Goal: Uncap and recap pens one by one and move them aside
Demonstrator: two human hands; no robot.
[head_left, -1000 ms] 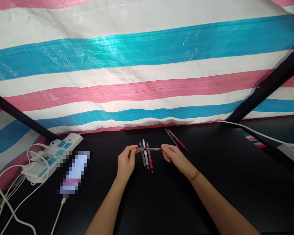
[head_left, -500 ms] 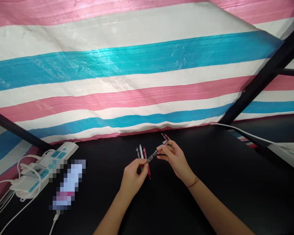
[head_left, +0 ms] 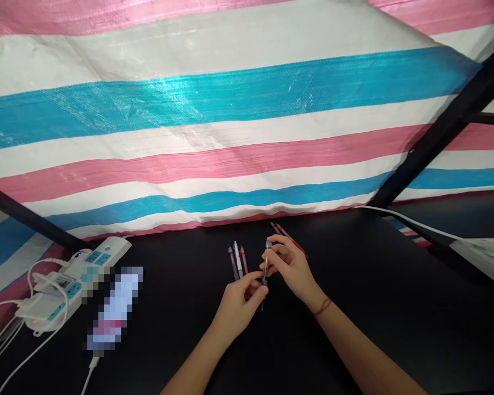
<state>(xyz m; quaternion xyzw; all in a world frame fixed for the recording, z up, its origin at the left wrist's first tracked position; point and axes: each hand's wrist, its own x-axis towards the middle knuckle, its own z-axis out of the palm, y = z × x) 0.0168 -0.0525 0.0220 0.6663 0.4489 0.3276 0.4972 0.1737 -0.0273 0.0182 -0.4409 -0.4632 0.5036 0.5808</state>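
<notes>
Between my two hands a dark, see-through pen [head_left: 265,269] is held nearly upright, its thin tip pointing down. My left hand [head_left: 241,304] pinches the lower part between thumb and fingers. Higher up, the fingers of my right hand [head_left: 290,266] are closed round its upper part. Just beyond my left hand lie a dark pen [head_left: 233,262], a white pen [head_left: 237,258] and a red pen [head_left: 243,259] side by side, their near ends partly hidden. Behind my right hand are more pens, one of them red [head_left: 292,240], partly covered by the fingers.
A white power strip [head_left: 115,252] with plugs and cables lies at the left of the black table [head_left: 173,285], beside a blurred phone [head_left: 117,307] on a cable. Striped sheeting [head_left: 230,164] hangs behind. Another white power strip [head_left: 486,258] is at the right.
The held pen has swung from slanted to nearly upright. My left hand has moved right, away from the row of pens, and my right hand's fingers have shifted slightly.
</notes>
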